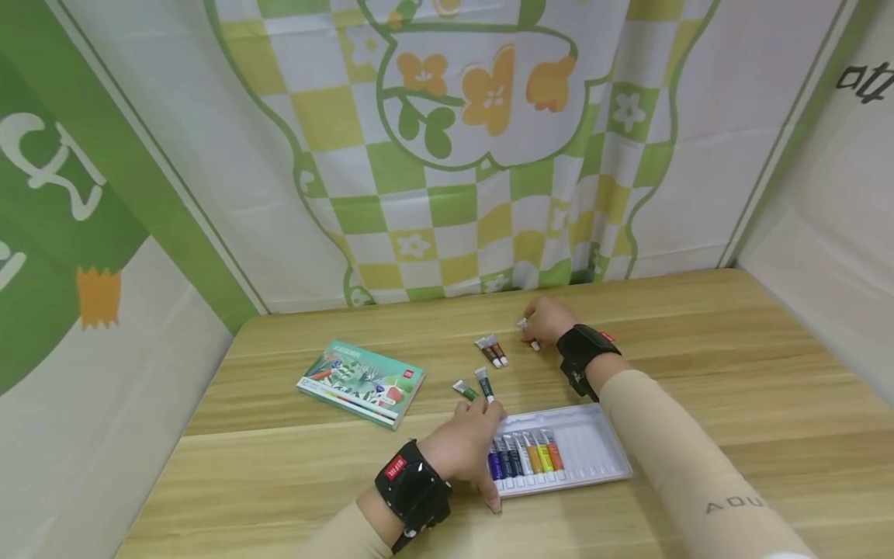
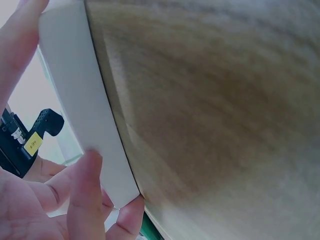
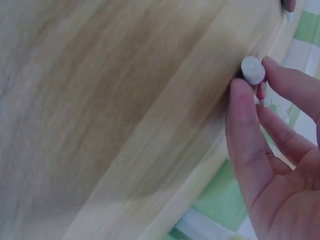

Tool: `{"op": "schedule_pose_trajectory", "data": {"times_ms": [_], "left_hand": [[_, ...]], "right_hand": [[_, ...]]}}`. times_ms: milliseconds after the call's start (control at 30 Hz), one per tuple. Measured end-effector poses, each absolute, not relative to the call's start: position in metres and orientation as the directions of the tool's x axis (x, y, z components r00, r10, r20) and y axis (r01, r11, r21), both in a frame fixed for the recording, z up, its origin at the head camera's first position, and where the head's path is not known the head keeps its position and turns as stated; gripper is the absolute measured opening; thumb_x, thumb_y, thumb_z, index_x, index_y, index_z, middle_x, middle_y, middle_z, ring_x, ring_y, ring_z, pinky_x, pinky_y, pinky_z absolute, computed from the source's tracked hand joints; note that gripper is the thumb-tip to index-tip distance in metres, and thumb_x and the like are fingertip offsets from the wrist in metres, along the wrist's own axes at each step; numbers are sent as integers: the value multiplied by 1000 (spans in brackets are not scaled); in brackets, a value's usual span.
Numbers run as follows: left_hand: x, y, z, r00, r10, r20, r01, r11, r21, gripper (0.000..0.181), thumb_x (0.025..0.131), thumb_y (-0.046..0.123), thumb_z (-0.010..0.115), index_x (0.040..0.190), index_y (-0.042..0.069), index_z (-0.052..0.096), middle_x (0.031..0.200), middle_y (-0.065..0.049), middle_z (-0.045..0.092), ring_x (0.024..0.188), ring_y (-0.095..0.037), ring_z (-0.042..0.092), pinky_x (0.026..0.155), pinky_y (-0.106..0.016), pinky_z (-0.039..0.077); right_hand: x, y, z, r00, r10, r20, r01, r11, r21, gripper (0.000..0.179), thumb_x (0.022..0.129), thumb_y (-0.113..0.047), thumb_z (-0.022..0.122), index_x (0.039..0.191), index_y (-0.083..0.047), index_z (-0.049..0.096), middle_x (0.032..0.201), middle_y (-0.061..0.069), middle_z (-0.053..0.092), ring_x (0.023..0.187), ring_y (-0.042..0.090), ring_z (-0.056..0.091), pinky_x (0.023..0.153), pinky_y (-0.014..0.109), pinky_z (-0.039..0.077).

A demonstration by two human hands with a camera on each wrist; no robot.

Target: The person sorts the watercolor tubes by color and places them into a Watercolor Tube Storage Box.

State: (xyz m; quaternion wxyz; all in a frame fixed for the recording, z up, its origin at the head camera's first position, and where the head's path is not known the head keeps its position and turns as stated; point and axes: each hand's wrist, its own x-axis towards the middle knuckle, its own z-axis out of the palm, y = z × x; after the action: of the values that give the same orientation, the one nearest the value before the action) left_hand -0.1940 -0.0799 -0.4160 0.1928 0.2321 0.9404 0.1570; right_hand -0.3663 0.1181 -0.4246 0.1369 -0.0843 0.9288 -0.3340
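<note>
Tube (image 1: 535, 345) in right hand (image 1: 549, 321), tray (image 1: 594, 449) in left hand (image 1: 464, 441)

Beige sleeves (image 1: 670, 446) — dark lettering (image 1: 736, 505) on the right, black wristbands (image 1: 414, 489), red tags (image 1: 396, 466)

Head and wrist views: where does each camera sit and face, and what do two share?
Head: on the head, facing forward and down at the table and tray; both sleeved forearms, left hand and right hand show.
Left wrist: on that wrist, facing the tray's side and that hand's fingers.
Right wrist: on that wrist, facing a tube that hand's fingers pinch.
Head and right wrist share this tube.
</note>
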Motion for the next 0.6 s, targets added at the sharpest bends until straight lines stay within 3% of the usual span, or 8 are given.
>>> {"op": "schedule_pose_trajectory", "data": {"times_ms": [133, 200, 433, 600], "left_hand": [[-195, -80, -417, -816, 498, -293, 379, 844, 379, 113, 43, 35, 104, 140, 8, 51, 137, -16, 51, 119, -31, 47, 100, -45, 50], [-195, -80, -417, -818, 494, -293, 375, 846, 380, 114, 43, 34, 104, 139, 8, 51, 137, -16, 51, 119, -31, 47, 100, -45, 50], [-193, -81, -419, -824, 490, -286, 369, 845, 386, 115, 40, 33, 105, 138, 7, 51, 135, -16, 51, 118, -31, 48, 99, -46, 51], [-193, -81, -418, -821, 501, -273, 383, 838, 389, 114, 40, 33, 105, 137, 7, 51, 134, -16, 50, 118, -31, 47, 99, -46, 51]], "right_hand": [[-365, 116, -425, -951, -250, -184, -74, 758, -649, 14, 84, -3, 78, 90, 2, 66, 66, 3, 62, 48, 8, 52, 47, 20, 44], [-365, 116, -424, -950, -249, -191, -61, 743, -667, 14, 85, -1, 78, 88, 1, 65, 68, 5, 65, 50, 9, 54, 48, 20, 47], [-357, 119, -424, -914, -332, -232, -15, 601, -799, 39, 89, 3, 72, 125, 10, 59, 80, 10, 72, 62, 13, 65, 61, 28, 59], [-339, 131, -418, -841, -493, -224, -26, 449, -893, 42, 95, 5, 66, 135, 13, 54, 92, 17, 71, 72, 15, 68, 69, 33, 61]]}}
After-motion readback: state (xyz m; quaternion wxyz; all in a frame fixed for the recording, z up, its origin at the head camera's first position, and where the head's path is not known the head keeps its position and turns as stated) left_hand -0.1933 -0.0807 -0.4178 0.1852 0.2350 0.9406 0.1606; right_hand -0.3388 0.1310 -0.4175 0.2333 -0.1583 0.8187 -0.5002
